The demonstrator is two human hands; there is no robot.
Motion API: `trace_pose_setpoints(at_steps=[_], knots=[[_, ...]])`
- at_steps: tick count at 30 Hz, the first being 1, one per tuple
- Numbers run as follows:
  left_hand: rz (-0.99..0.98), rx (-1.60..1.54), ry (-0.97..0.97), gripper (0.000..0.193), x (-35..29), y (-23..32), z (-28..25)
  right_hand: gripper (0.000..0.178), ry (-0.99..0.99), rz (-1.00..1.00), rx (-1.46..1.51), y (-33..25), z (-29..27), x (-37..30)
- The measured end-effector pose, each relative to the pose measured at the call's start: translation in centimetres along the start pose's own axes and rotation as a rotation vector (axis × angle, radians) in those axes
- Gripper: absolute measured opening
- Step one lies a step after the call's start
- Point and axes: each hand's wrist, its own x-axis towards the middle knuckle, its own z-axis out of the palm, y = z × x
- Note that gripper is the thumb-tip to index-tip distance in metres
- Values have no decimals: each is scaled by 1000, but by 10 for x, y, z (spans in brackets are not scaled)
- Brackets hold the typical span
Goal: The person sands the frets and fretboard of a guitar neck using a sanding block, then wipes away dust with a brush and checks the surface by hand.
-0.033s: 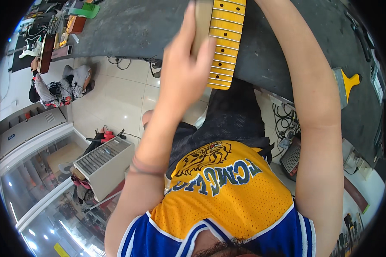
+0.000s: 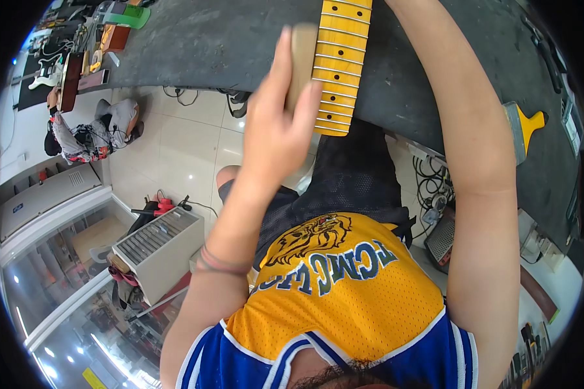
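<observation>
A yellow guitar neck (image 2: 345, 40) with metal frets and black dots runs up out of the top of the head view, its squared end toward me. Along its left edge, my left hand (image 2: 276, 126) grips a long beige block (image 2: 303, 61), thumb on one side and fingers on the other. The block lies lengthwise against the neck's side; its underside is hidden. My right forearm reaches up past the neck's right side, and the right hand is beyond the top edge of the picture.
The neck is over a dark workbench (image 2: 194, 48). A yellow-handled brush (image 2: 531, 126) lies right of my right forearm. Tools line the bench's far right. At left another person (image 2: 87, 133) works with a guitar body. A grey cabinet (image 2: 159, 253) and cables are below.
My left hand and the block have slid toward me along the neck's left edge. The neck and my right forearm have stayed in place.
</observation>
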Motion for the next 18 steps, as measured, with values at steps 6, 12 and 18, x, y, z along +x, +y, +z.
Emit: trace_pose_setpoints(at_steps=[6,12,18], knots=[[-26,60,10,42,60,13,5,59,6,18,34,17,15,15],[-82,66,17,60,83,38,8,60,-11,57,50,17,14,14],[29,95,8,69,-12,-1,-5,61,11,102,35,8,13,13]])
